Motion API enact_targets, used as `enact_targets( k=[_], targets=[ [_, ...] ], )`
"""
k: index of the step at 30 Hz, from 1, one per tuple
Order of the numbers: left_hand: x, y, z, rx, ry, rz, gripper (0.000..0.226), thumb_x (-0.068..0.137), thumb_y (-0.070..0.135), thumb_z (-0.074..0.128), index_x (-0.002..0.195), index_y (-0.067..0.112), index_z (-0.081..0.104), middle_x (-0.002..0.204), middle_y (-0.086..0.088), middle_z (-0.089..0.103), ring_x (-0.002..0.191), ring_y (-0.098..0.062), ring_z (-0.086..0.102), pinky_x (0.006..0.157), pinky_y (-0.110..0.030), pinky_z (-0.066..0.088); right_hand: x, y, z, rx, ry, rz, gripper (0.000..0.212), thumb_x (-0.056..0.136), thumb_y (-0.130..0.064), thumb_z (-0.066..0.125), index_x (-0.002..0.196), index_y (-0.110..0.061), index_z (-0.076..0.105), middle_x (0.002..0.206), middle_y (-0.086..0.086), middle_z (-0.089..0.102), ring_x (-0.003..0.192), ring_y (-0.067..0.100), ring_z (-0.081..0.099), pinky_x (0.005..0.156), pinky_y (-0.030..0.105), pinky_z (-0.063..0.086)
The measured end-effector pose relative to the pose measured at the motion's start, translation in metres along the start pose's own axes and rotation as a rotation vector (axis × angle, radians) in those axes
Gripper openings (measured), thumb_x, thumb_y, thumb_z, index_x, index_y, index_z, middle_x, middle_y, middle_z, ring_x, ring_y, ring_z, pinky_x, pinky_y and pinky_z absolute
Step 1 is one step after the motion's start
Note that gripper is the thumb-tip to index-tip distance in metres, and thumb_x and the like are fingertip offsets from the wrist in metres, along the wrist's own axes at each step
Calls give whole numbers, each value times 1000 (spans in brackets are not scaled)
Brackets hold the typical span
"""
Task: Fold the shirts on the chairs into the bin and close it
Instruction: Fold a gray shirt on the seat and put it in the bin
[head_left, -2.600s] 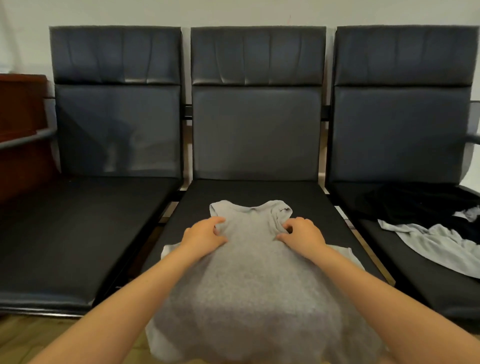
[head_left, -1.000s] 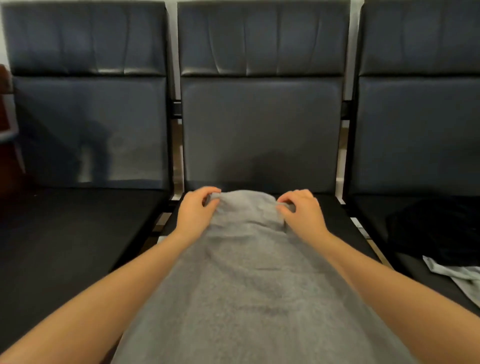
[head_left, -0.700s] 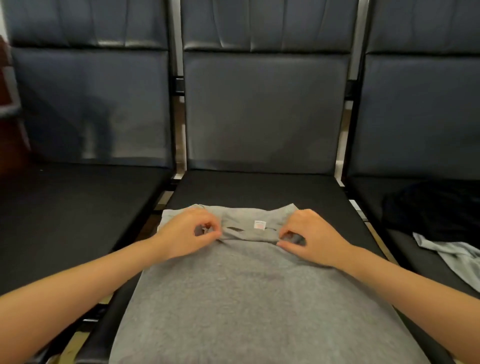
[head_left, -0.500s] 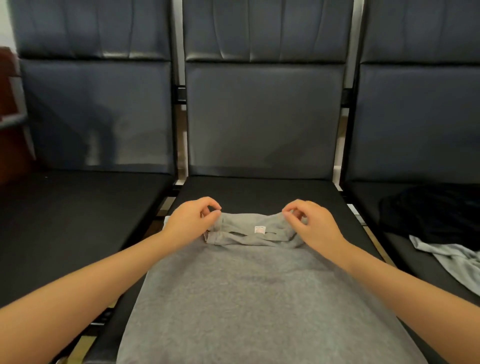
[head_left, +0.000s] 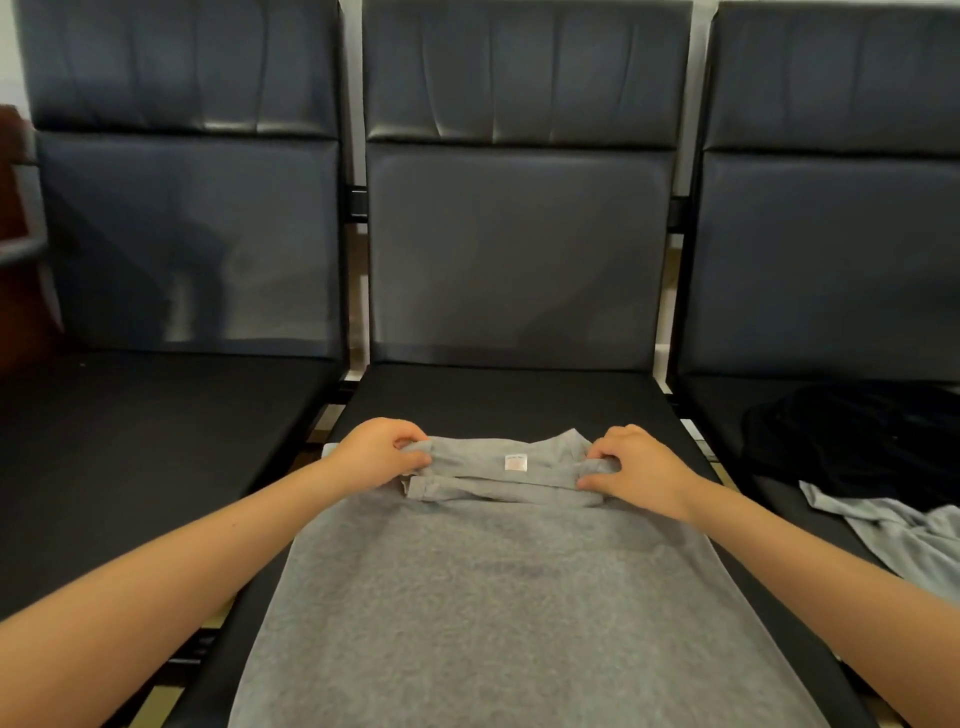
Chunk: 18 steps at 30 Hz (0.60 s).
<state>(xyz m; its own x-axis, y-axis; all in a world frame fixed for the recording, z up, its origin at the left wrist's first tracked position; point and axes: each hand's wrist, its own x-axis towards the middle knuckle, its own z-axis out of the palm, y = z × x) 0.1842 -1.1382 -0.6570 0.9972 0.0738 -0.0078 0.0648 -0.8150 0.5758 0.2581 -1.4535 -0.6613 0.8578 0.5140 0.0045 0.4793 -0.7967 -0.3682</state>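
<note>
The left hand (head_left: 378, 453) pinched the grey shirt (head_left: 514, 597)'s folded far edge at its left end; the shirt lay flat along the middle chair seat (head_left: 498, 400); the right hand (head_left: 641, 470) pinched the right end.

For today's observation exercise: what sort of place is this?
Probably a waiting area: linked black padded chairs stand in a row against a plain wall. A grey shirt lies on the middle seat, more clothes beside.
</note>
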Motion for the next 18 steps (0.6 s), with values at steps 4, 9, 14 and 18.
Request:
enact_targets(
  k=[4,9,14,18],
  targets=[
    [14,10,-18,-224,194,-51,14,89,19,66,102,17,71,90,1,67,86,-16,62,75,-28,51,15,-7,-25,353,135,88,8,86,-28,69,85,-21,66,88,-1,64,86,15,60,69,26,47],
    [51,42,-67,-479,476,-59,18,93,17,60,108,14,69,97,-1,65,87,-14,59,69,-24,52,60,-21,-75,577,408,123,8,89,-18,65,97,-16,67,96,4,66,96,23,62,84,38,53],
    [57,64,-94,-540,599,50,18,92,17,61,107,17,71,102,2,67,100,-16,61,87,-31,52,67,-43,-102,766,539,74,10,91,-15,62,100,-17,65,99,4,66,96,20,62,84,34,52],
    [26,60,-82,-500,544,110,18,94,18,58,109,20,69,103,6,65,97,-8,59,77,-18,48,31,-41,-83,827,463,30,14,92,-17,62,105,-14,67,102,4,67,97,17,63,85,30,53]
  ],
)
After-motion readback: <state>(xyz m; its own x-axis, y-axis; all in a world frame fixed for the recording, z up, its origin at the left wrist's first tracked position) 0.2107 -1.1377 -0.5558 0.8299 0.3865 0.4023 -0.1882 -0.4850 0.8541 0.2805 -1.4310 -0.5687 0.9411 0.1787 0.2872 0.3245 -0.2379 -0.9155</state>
